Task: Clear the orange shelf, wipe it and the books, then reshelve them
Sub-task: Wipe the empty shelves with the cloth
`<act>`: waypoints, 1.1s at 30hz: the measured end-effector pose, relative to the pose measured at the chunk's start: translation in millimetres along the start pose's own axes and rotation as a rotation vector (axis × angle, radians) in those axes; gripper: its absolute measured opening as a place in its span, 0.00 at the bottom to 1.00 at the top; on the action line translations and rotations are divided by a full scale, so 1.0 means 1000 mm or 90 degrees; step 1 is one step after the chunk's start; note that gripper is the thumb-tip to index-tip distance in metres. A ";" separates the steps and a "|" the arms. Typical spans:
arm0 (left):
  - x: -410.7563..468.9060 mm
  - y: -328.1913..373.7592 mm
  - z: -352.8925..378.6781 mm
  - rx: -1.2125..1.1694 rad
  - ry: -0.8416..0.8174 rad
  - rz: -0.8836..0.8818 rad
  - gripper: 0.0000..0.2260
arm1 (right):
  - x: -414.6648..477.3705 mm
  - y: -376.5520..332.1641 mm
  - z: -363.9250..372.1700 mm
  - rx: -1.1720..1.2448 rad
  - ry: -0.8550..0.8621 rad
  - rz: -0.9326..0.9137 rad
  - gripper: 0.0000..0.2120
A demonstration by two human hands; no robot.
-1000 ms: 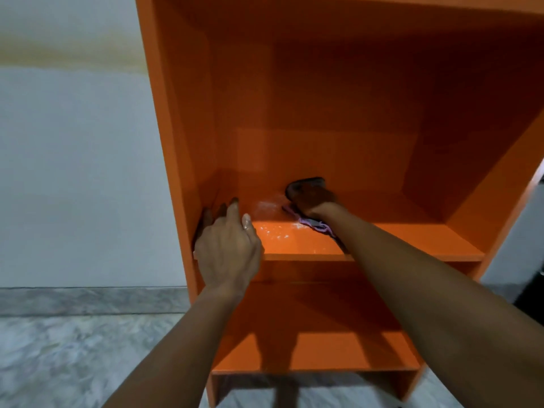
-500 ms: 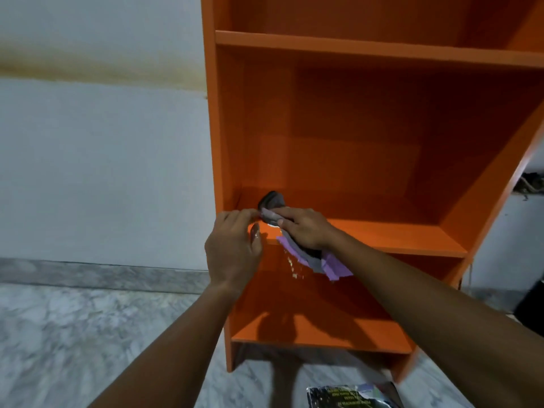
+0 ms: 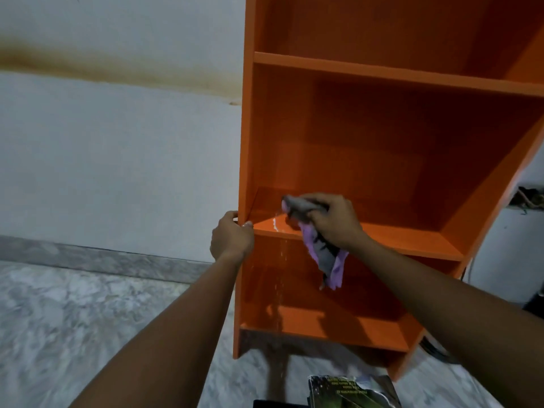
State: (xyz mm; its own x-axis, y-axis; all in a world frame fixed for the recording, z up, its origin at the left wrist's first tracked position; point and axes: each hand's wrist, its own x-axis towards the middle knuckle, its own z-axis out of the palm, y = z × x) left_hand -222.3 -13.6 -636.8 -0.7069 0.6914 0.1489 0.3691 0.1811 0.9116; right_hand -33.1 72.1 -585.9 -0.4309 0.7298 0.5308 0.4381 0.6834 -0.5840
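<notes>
Okay, the wipe stroke has come out to the front. A second ago the right hand (image 3: 335,220) was deep in the orange shelf (image 3: 382,75), pressing the cloth (image 3: 328,256) flat near the back of the middle board (image 3: 406,238). Now the cloth is at that board's front lip, bunched up, with its grey-and-purple tail hanging over the edge in front of the compartment below. The right fingers (image 3: 317,198) are curled tight round the wad, gripping it. The left hand (image 3: 232,235) has shifted from resting on the board's front-left corner to holding the left side panel (image 3: 246,128), fingers wrapped round its front edge, likely to steady the unit. Water (image 3: 275,223) glints on the board near the left corner, and drops are falling past the lip towards the floor (image 3: 88,319). Every compartment in view has no books in it. The books (image 3: 353,391) lie on the floor just in front of the base, only partly in frame. My read: clearing is done and this board has had a pass front to back, but it is still wet. The other boards, the books and reshelving look still to do. The drips could land close to the books.
</notes>
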 end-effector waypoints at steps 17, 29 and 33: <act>0.031 -0.054 0.014 -0.236 -0.039 0.116 0.14 | 0.151 0.087 0.089 -0.272 -0.245 0.110 0.16; 0.029 -0.055 0.015 -0.234 -0.053 0.125 0.13 | 0.154 0.021 0.136 -0.225 -0.261 0.077 0.16; 0.029 -0.062 0.018 -0.225 -0.047 0.140 0.22 | 0.116 0.009 0.120 -0.224 -0.275 0.048 0.17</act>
State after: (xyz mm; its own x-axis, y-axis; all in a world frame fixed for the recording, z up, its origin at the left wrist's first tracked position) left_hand -255.3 7.8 -696.2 -0.5840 0.7379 0.3383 0.2678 -0.2182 0.9384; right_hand -173.9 160.5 -602.9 -0.6399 0.7532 0.1526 0.6849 0.6490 -0.3311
